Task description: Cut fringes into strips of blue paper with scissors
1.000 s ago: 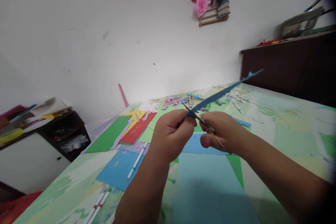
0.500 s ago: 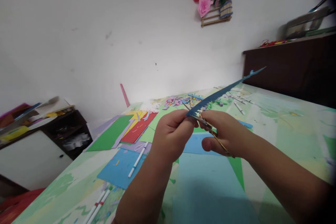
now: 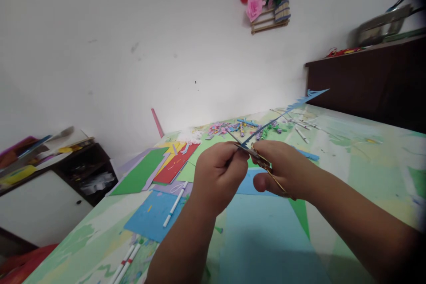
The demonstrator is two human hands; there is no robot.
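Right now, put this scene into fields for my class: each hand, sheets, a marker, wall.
Left hand: gripping a blue strip, fringed toward its far end
Right hand: holding scissors, blades at the strip beside the left hand
Sheets include: green sheet, red sheet, blue sheet
White marker: lying partly on the blue sheet
Wall: red and pink flowers

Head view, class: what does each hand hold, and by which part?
The left hand pinches the blue strip by its near end; the right hand holds the scissors by the gold handles.
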